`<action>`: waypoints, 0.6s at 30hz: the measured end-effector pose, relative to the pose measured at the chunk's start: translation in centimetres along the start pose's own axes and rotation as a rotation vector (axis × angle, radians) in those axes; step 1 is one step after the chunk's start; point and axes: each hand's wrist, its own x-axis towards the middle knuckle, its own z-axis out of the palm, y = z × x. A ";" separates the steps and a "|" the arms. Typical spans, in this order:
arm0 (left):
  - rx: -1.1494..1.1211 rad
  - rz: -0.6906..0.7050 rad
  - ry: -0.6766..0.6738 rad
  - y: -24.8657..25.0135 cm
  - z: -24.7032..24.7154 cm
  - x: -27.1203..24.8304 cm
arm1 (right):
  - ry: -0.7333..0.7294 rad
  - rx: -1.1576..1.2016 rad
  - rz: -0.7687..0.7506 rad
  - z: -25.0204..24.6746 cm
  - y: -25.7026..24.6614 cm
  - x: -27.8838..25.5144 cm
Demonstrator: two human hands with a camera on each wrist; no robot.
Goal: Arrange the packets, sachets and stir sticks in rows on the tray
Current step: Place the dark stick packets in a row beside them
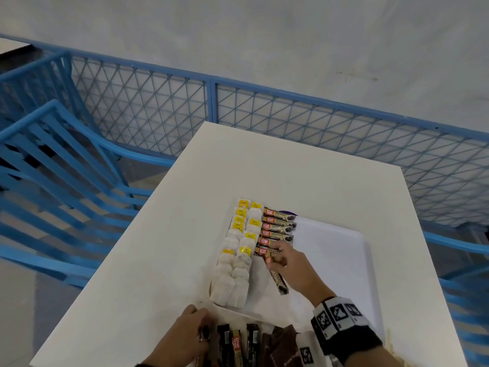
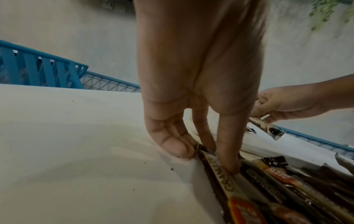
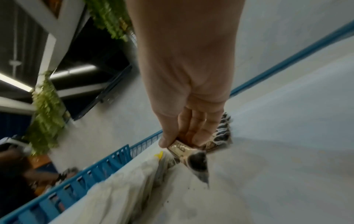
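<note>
A white tray (image 1: 330, 247) lies on the table. Tea bags (image 1: 235, 260) with yellow tags fill two columns at its left side. Beside them runs a row of coffee sachets (image 1: 277, 226). My right hand (image 1: 275, 258) pinches one more coffee sachet (image 1: 279, 280) by its end, just below that row, with the other end hanging toward me; the pinch (image 3: 182, 142) on the sachet (image 3: 191, 154) also shows in the right wrist view. My left hand (image 2: 205, 159) pinches the end of a coffee sachet (image 2: 229, 186) in the loose pile (image 1: 251, 343) near the table's front edge.
Brown packets (image 1: 285, 345) lie in the pile beside the sachets. The white table (image 1: 264, 168) is bare beyond the tray. Blue chairs (image 1: 53, 168) stand to the left, and a blue mesh fence (image 1: 291, 115) runs behind the table.
</note>
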 end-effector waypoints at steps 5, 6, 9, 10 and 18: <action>-0.008 -0.005 0.024 -0.4 0.2 0.3 | -0.067 -0.255 -0.063 1.3 -0.4 0.8; -0.010 -0.007 0.024 -0.4 0.2 0.3 | -0.039 -0.258 -0.070 1.4 -0.2 0.8; -0.027 -0.012 0.021 -0.5 0.1 0.3 | 0.089 -0.273 -0.102 1.2 0.7 0.2; -0.033 -0.013 0.027 -0.5 0.1 0.3 | 0.105 -0.303 -0.114 1.1 1.1 -0.3; -0.107 -0.073 0.073 -0.9 -0.5 0.3 | 0.065 -0.442 -0.089 1.5 3.7 -2.1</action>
